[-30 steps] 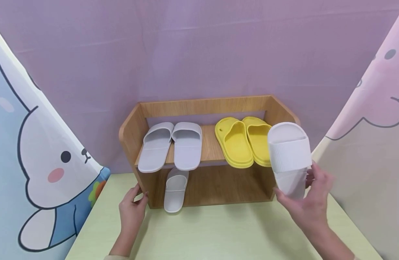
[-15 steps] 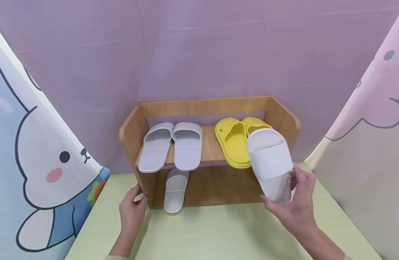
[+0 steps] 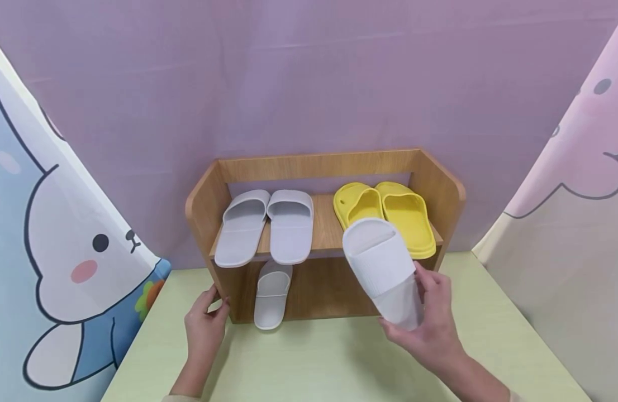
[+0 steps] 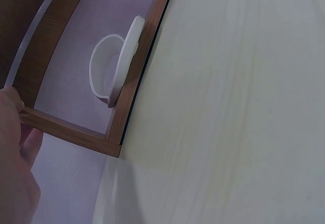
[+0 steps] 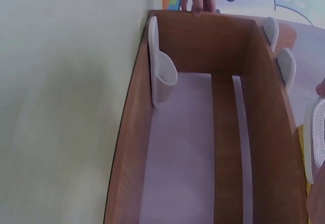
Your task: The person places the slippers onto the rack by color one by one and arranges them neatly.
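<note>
My right hand (image 3: 429,329) grips a white slipper (image 3: 381,262) by its heel end, in front of the wooden shoe rack (image 3: 319,166). The slipper's toe tilts up to the left and overlaps the yellow clogs (image 3: 407,220) in the head view. My left hand (image 3: 205,321) pinches the front edge of the rack's left side panel; the left wrist view shows thumb and fingers on either side of that board. Another white slipper (image 3: 272,296) lies on the lower level at the left. In the right wrist view, the held slipper (image 5: 317,137) shows only in part at the right edge.
A pair of pale grey slippers (image 3: 291,229) sits on the upper shelf's left half. The rack stands on a light green table (image 3: 309,363). A purple cloth (image 3: 314,72) hangs behind it, with cartoon-printed cloths (image 3: 88,234) at both sides.
My right hand has carried the white slipper leftward and a little down, from beside the rack's right panel to its front, tilting it further left. My left hand has not moved.
</note>
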`<state>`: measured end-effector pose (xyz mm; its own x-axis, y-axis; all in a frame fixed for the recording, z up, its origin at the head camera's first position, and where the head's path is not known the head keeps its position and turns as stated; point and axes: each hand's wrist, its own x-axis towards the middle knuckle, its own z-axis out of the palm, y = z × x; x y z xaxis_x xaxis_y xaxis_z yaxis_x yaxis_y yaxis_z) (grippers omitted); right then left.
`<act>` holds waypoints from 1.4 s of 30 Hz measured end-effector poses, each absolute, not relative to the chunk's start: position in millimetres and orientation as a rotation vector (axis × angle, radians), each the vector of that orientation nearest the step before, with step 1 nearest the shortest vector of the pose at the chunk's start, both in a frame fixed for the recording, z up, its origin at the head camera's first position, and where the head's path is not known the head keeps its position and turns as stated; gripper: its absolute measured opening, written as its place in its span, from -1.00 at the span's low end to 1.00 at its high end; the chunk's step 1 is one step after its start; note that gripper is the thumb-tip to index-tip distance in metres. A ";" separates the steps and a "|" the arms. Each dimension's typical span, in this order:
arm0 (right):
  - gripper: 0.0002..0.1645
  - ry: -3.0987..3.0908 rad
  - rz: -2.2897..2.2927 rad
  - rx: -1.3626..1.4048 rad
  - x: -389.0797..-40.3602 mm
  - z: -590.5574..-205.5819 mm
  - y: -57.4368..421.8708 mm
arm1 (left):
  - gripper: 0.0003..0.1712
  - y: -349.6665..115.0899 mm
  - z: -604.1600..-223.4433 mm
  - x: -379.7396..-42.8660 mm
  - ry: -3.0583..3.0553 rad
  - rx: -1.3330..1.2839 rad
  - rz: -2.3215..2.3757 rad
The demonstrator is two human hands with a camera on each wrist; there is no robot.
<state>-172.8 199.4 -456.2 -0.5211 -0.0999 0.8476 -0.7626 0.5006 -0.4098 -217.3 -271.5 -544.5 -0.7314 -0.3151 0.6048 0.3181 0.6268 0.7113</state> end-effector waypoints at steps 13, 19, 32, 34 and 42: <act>0.45 -2.056 0.995 0.783 -162.4 -468.8 177.0 | -0.43 -272.1 -545.0 -217.2 -2.138 0.026 -1.108; 0.46 -2.107 0.934 0.803 -163.2 -477.3 172.1 | -0.44 -271.7 -545.0 -216.9 -2.133 0.024 -1.113; 0.57 -2.220 0.895 0.839 -162.5 -492.0 159.9 | -0.45 -272.3 -543.5 -216.3 -2.130 0.017 -1.100; 0.57 -2.224 0.886 0.841 -163.7 -495.3 158.8 | -0.44 -272.5 -543.9 -216.8 -2.133 0.017 -1.098; 0.52 -2.233 0.867 0.861 -168.4 -505.8 156.0 | -0.44 -271.7 -543.1 -215.4 -2.134 0.013 -1.113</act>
<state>-168.4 156.0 -505.8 -0.6184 -0.3508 0.7032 -0.7335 0.5787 -0.3564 -215.4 -271.7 -543.1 -0.7420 -0.3183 0.5900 0.3016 0.6275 0.7179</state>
